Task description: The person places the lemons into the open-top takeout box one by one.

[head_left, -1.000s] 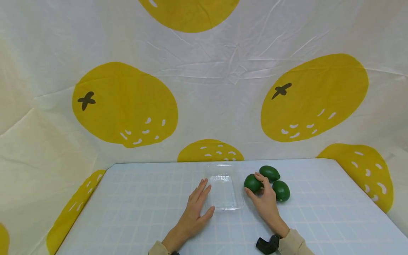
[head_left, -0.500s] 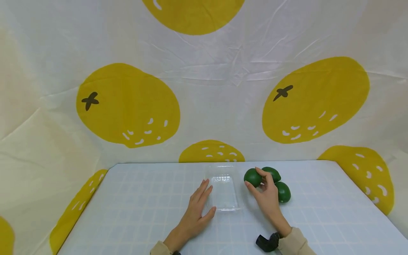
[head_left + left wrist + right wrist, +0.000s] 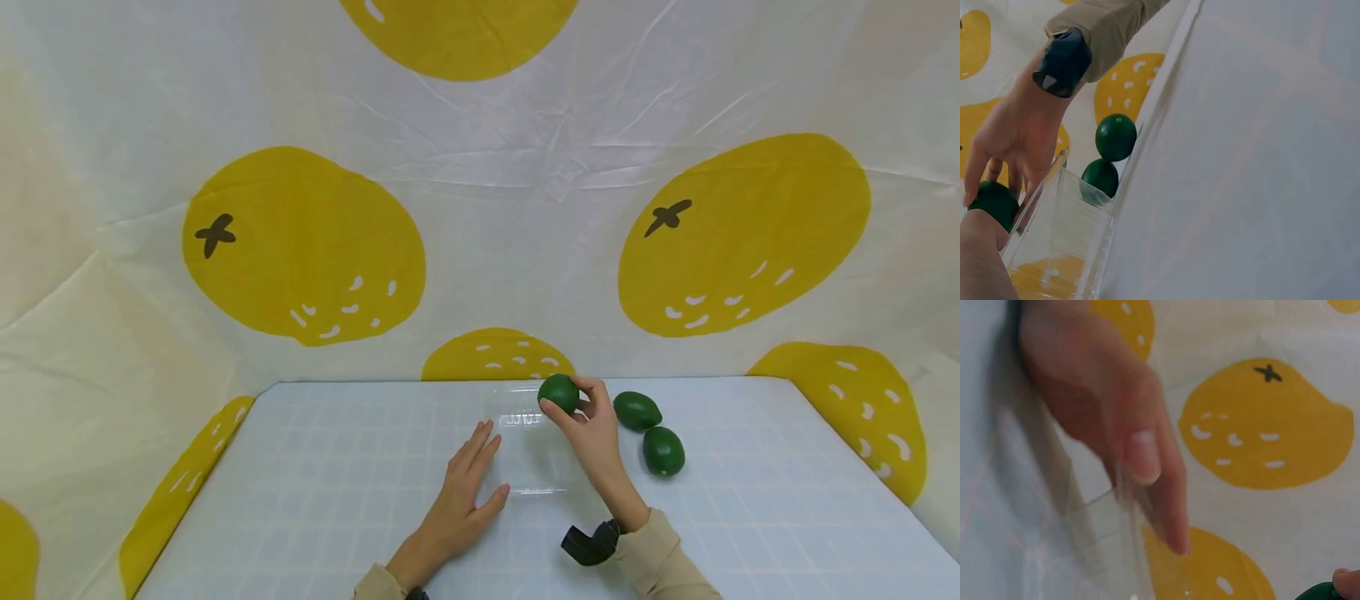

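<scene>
My right hand (image 3: 596,437) pinches a dark green lime (image 3: 557,393) between thumb and fingers, raised over the far right part of a clear plastic container (image 3: 534,462). The same held lime (image 3: 994,201) shows in the left wrist view, partly behind a thumb. My left hand (image 3: 467,487) lies along the container's left side, its fingers straight and touching the wall. In the right wrist view that left hand (image 3: 1110,400) overlaps the see-through container (image 3: 1085,556). Two more limes, a far one (image 3: 637,411) and a nearer one (image 3: 663,452), lie to the container's right.
A table with a pale checked cloth (image 3: 337,492) lies under everything. Behind it hangs a cream curtain (image 3: 517,217) printed with large yellow fruit. A black wrist device (image 3: 592,546) sticks out from the right wrist above the cloth.
My right hand has lifted the lime from beside the other two and carried it left, over the container. The left hand has stayed at the container's side.
</scene>
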`<state>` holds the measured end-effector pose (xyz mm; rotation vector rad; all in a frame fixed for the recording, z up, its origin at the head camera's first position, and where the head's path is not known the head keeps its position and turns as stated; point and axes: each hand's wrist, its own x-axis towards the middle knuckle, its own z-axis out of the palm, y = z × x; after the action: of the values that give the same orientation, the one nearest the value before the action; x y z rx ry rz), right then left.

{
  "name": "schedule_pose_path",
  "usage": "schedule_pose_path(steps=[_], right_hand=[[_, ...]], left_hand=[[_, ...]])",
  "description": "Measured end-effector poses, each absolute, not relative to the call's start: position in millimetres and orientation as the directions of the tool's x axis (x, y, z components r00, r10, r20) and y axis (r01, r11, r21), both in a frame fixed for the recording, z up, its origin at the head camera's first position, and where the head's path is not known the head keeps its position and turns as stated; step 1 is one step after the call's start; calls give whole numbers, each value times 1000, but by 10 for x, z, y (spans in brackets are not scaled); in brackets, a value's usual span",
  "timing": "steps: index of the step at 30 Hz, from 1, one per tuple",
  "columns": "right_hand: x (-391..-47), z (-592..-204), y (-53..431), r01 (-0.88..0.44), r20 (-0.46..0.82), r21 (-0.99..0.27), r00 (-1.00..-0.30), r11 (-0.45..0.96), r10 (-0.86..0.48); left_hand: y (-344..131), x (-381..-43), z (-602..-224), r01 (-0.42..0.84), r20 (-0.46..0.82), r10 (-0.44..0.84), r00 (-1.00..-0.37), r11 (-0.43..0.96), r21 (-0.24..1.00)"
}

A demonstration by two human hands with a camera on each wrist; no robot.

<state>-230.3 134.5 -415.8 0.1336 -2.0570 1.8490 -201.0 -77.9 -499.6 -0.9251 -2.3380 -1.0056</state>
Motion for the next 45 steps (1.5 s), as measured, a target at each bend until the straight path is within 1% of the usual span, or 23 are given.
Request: schedule_pose_path(steps=[3,5,8,11,15,21,27,30,35,39,45], right_hand=[[-2403,-4198,1225,-275,283,-959,-946,71,155],[-2435,-4192,1144,-233,240,-970,-960,60,145],[-2477,-4225,1038,-180,189,-980,-973,80,133],[-2507,-4309,970,-142,163,-977,-978,157,127],[-2536,-4451,906,-140,174,-955,-978,261,114],[-2526,-4516,876,-173,210,-928,-974,331,81],[-2514,-4531,876,-184,236,-870,-970,457,59],[-2511,-4537,885,-212,262,-835,-965,508,28],[-2514,-4545,880,-249,290,-812,-957,528,-5],[-2512,-4539,872,-279,324,-770,-946,574,-25],[-2497,-4524,871,-282,334,-742,-942,608,-28]], left_hand=[[-782,-2004,-4983,707,588,408,-698,518,481],[-781,-2004,-4983,708,590,407,-697,519,479],[-781,-2005,-4992,714,598,407,-690,516,473],[-778,-2014,-4998,733,624,407,-666,509,450],[-781,-2019,-4992,746,645,403,-649,502,438],[-779,-2015,-4986,752,653,400,-643,493,438],[-775,-2021,-4983,742,639,400,-657,491,456],[-771,-2027,-4991,739,636,399,-660,494,458],[-775,-2027,-5000,741,638,401,-657,499,449],[-772,-2031,-5002,746,643,401,-652,488,453],[-763,-2043,-5005,747,638,406,-654,481,459]])
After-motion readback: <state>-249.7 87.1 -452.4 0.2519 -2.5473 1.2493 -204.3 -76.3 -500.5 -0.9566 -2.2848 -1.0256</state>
